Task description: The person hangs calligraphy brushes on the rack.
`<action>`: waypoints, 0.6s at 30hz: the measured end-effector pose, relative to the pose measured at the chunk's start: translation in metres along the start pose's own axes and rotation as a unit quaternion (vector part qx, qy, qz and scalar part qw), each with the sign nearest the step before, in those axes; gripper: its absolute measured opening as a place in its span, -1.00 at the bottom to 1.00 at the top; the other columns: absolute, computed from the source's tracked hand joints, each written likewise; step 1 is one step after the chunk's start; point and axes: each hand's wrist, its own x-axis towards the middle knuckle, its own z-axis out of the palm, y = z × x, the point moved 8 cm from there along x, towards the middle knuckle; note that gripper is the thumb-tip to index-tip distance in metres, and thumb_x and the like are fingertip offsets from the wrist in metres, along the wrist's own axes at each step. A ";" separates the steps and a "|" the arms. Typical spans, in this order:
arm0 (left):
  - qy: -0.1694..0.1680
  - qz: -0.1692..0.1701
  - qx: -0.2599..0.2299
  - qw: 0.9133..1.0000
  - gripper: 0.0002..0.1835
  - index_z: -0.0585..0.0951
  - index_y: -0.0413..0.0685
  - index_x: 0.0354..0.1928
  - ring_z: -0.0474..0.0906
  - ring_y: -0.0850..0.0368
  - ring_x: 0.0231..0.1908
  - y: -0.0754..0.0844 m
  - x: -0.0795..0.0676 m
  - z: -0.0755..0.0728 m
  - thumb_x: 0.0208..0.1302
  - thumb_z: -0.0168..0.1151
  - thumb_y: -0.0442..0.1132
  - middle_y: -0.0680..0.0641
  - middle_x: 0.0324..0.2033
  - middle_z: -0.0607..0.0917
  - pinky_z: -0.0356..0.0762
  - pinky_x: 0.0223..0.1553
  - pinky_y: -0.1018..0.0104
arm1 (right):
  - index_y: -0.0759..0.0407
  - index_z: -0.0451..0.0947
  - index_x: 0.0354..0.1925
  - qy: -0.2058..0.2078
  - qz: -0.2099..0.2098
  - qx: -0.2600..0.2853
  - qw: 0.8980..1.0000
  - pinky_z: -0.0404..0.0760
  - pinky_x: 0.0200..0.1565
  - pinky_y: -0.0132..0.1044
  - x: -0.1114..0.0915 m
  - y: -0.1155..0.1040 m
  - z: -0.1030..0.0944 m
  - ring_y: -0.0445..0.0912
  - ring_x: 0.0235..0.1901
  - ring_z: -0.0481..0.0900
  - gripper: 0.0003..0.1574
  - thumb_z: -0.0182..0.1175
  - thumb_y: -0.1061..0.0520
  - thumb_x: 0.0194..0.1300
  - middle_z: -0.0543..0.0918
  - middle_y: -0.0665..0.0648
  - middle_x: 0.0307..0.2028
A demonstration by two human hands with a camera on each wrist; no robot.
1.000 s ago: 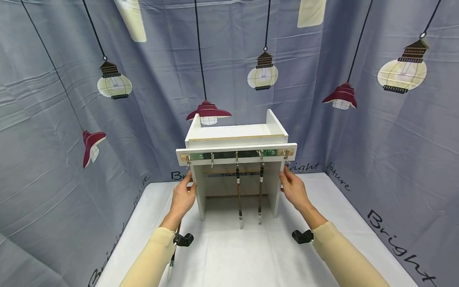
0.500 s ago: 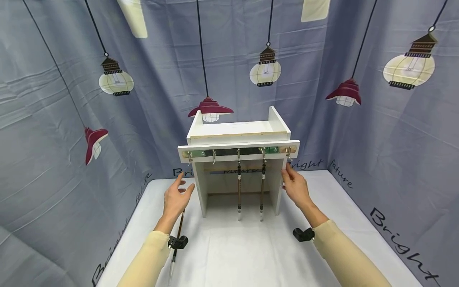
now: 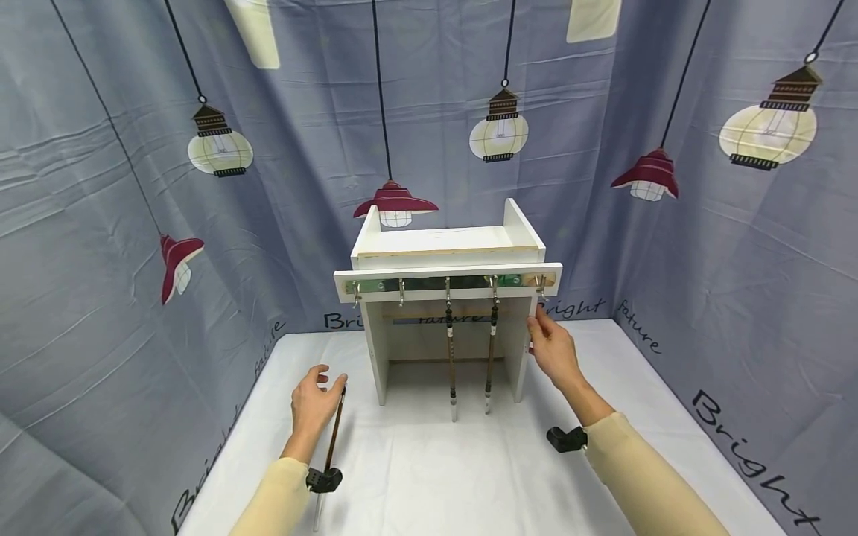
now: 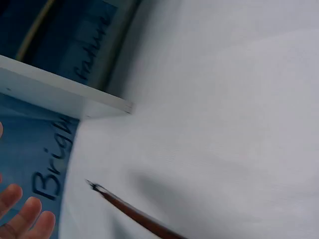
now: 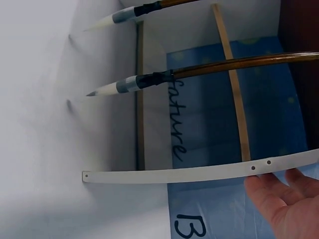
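Note:
A white rack [image 3: 447, 281] stands on the white table, with several metal hooks on its front rail. Two writing brushes, one [image 3: 450, 350] near the middle and the other [image 3: 492, 350] right of it, hang there tip down. My right hand [image 3: 555, 350] touches the outer face of the right side panel [image 5: 199, 174], fingertips at its edge. A third brush [image 3: 335, 433] lies on the table at the left, its looped end away from me. My left hand [image 3: 312, 408] is beside that end, thumb and fingers spread apart. Its fingertips [image 4: 32, 214] show left of the brush's loop.
The white tabletop [image 3: 442, 476] stretches in front of the rack. A grey-blue curtain [image 3: 302, 186] printed with lamps surrounds the table behind and at both sides. The rack's upper shelf [image 3: 442, 238] has raised ends.
My left hand has let go of the rack's left panel and moved down and left to the lying brush. My right hand stays at the right panel. The hanging brushes swing slightly.

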 end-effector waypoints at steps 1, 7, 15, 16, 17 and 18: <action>-0.002 -0.006 0.007 1.000 -0.42 0.58 -0.11 0.26 0.69 -0.25 -0.02 -0.005 -0.003 0.003 0.34 0.34 0.09 -0.28 0.01 0.72 0.62 -0.06 -0.18 | 0.12 0.03 0.63 -0.001 0.000 -0.001 1.000 0.72 0.07 0.03 0.000 0.000 0.000 0.32 0.26 0.57 -0.18 -0.18 -0.25 0.65 0.41 0.43 0.42; -0.026 -0.050 0.047 0.997 -0.39 0.57 -0.10 0.28 0.65 -0.21 -0.10 -0.029 -0.018 0.018 0.33 0.34 0.11 -0.23 -0.05 0.69 0.60 -0.22 -0.10 | 0.10 0.02 0.63 -0.005 0.004 -0.004 1.000 0.72 0.08 0.07 0.001 -0.002 -0.001 0.29 0.28 0.55 -0.17 -0.18 -0.27 0.65 0.40 0.41 0.44; -0.054 -0.071 0.061 0.994 -0.43 0.58 -0.15 0.27 0.64 -0.25 -0.10 -0.040 -0.027 0.031 0.33 0.34 0.02 -0.31 -0.03 0.67 0.61 -0.30 -0.08 | 0.07 0.01 0.64 -0.008 0.006 -0.002 1.000 0.71 0.09 0.06 0.002 -0.001 0.000 0.29 0.29 0.55 -0.17 -0.18 -0.28 0.64 0.37 0.39 0.46; -0.056 -0.068 0.063 0.994 -0.44 0.58 -0.17 0.26 0.64 -0.27 -0.11 -0.041 -0.028 0.032 0.33 0.34 0.00 -0.33 -0.03 0.67 0.62 -0.31 -0.09 | 0.06 0.01 0.64 -0.009 0.007 0.001 1.000 0.70 0.09 0.07 0.002 0.000 0.000 0.29 0.30 0.54 -0.17 -0.18 -0.28 0.64 0.36 0.38 0.47; -0.057 -0.064 0.065 0.994 -0.45 0.58 -0.19 0.25 0.64 -0.27 -0.12 -0.042 -0.028 0.033 0.33 0.34 -0.02 -0.35 -0.04 0.67 0.62 -0.32 -0.09 | 0.06 0.00 0.64 -0.009 0.010 0.002 1.000 0.70 0.10 0.07 0.001 0.001 0.000 0.29 0.31 0.52 -0.16 -0.19 -0.28 0.64 0.35 0.38 0.47; -0.057 -0.064 0.070 0.994 -0.46 0.58 -0.20 0.24 0.64 -0.27 -0.13 -0.044 -0.029 0.034 0.33 0.34 -0.04 -0.35 -0.05 0.67 0.62 -0.32 -0.09 | 0.05 -0.01 0.64 -0.010 0.015 0.004 1.000 0.70 0.11 0.07 0.000 0.002 0.001 0.28 0.32 0.52 -0.17 -0.19 -0.29 0.64 0.35 0.37 0.48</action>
